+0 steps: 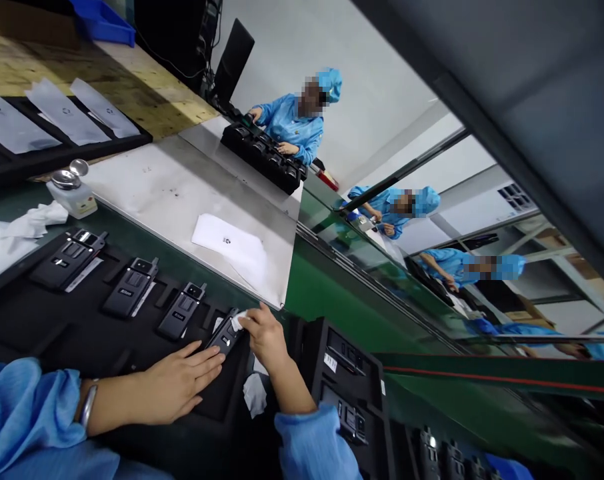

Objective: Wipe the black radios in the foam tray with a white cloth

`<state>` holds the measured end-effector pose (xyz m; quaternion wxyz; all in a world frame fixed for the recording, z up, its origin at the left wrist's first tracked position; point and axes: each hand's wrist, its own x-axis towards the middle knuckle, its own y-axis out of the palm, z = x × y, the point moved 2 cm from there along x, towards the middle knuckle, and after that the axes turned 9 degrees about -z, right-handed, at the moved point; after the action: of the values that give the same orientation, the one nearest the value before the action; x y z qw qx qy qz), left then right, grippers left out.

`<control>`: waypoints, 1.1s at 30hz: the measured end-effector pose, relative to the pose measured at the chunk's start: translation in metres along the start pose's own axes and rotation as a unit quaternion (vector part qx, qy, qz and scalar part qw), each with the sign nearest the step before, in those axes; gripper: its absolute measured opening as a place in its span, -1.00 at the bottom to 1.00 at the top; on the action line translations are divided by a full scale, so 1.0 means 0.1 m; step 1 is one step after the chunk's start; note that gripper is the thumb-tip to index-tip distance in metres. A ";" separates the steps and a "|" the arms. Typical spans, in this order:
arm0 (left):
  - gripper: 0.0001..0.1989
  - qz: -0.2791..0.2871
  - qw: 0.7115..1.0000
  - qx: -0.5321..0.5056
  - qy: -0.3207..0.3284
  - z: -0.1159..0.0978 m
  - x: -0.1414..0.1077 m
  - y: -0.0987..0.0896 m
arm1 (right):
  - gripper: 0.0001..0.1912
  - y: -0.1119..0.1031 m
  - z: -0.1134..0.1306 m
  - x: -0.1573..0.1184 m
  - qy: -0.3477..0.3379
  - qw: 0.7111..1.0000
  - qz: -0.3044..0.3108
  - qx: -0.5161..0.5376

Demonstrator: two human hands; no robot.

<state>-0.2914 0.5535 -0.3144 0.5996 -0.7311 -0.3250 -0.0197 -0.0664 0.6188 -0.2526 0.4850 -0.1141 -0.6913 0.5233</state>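
Note:
In a black foam tray [182, 360] lie several black handheld devices, each with a short antenna-like stub. My left hand [175, 383] rests flat, fingers stretched out, its fingertips against the lower end of the rightmost device [226, 340]. Pinched in my right hand [269, 341] is a small white wipe [239, 321], pressed on the upper end of that same device. Left of it sit another device [181, 313], one more [131, 290] and a larger-looking one [69, 260]. A crumpled white wipe [255, 395] lies below my right hand.
A pump-top bottle [73, 190] and crumpled tissue [37, 220] stand at left. White printed sleeves [229, 243] lie on the pale board [172, 180]. Another foam tray [322, 353] with devices is at right. A co-worker [292, 127] sits across; others are beyond the glass partition.

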 end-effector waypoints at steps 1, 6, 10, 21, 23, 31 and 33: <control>-0.33 0.000 1.000 0.002 -0.001 0.00 0.01 0.00 | -0.64 0.03 0.00 0.03 -0.010 1.000 0.001 0.003; -0.28 -0.016 1.000 -0.011 0.002 0.01 0.01 0.00 | -0.63 0.01 -0.05 -0.07 -0.003 1.000 0.000 0.013; -0.28 -0.011 1.000 -0.014 -0.001 0.01 0.01 0.01 | -0.59 -0.03 -0.06 -0.13 0.011 1.000 0.000 0.003; -0.38 -0.011 1.000 0.007 0.015 0.01 0.02 -0.01 | -0.62 -0.38 0.30 -0.27 0.102 0.992 0.006 -0.070; -0.47 -0.026 0.999 0.007 0.031 0.01 0.00 0.03 | -0.63 -0.32 0.52 -0.32 0.171 0.983 -0.012 -0.066; -0.57 -0.024 0.999 0.013 0.046 0.03 -0.09 0.15 | -0.72 0.26 1.05 -0.33 0.216 0.971 -0.032 -0.101; -0.57 -0.028 0.998 0.017 0.052 0.04 -0.10 0.14 | -0.70 0.25 1.03 -0.36 0.221 0.968 -0.037 -0.109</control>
<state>-0.2937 0.5518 -0.3319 0.6270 -0.7095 -0.3140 -0.0693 -0.1385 0.5423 -0.2911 0.6295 -0.2532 -0.6235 0.3884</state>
